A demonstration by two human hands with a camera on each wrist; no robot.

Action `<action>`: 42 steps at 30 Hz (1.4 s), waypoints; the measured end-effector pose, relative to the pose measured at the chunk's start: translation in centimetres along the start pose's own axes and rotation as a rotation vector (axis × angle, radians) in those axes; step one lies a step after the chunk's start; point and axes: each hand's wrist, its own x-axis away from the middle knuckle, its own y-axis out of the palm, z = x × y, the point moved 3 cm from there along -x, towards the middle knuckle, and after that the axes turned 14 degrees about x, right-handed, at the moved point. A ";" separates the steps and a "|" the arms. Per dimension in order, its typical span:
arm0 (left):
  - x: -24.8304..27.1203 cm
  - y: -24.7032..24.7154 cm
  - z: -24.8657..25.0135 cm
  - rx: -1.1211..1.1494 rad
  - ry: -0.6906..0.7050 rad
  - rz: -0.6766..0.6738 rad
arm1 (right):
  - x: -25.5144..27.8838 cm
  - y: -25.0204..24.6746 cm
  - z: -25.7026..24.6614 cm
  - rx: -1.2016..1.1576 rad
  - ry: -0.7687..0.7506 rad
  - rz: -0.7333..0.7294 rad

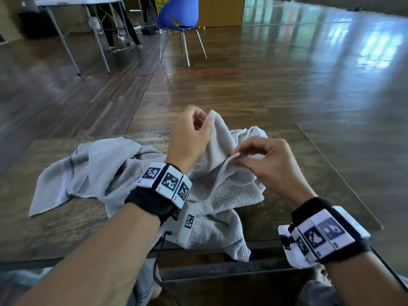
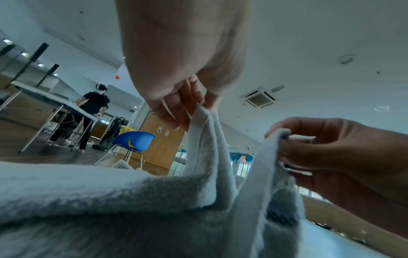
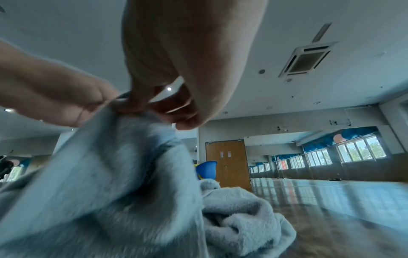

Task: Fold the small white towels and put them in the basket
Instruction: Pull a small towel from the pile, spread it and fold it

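A heap of small white towels [image 1: 223,195] lies on the wooden table [image 1: 66,228]. My left hand [image 1: 192,133] pinches a raised corner of one towel [image 1: 217,138] above the heap. My right hand [image 1: 262,157] pinches the same towel's edge a little nearer and to the right. In the left wrist view the left fingers [image 2: 176,111] pinch the towel's corner [image 2: 205,139], and the right hand [image 2: 331,157] holds a second fold. The right wrist view shows my right fingers [image 3: 176,108] on the towel [image 3: 106,174]. No basket is in view.
Another towel with a dark stitched border [image 1: 72,173] lies spread at the table's left. A blue chair [image 1: 178,16] stands beyond on the wooden floor, with a folding table [image 1: 72,3] and a person's legs [image 1: 132,29] at the far left.
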 end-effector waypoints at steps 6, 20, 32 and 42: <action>1.3 3.0 -0.6 -0.074 -0.028 -0.434 | -0.2 -0.2 0.0 -0.053 0.048 0.052; 1.8 3.9 0.5 0.006 -0.078 -0.472 | 0.4 -2.3 1.1 0.071 0.156 0.223; 2.5 4.4 0.5 -0.005 -0.084 -0.466 | 0.6 -2.3 1.8 0.112 0.213 0.240; 2.4 4.3 0.6 -0.053 -0.080 -0.475 | 0.6 -2.1 2.1 0.117 0.208 0.227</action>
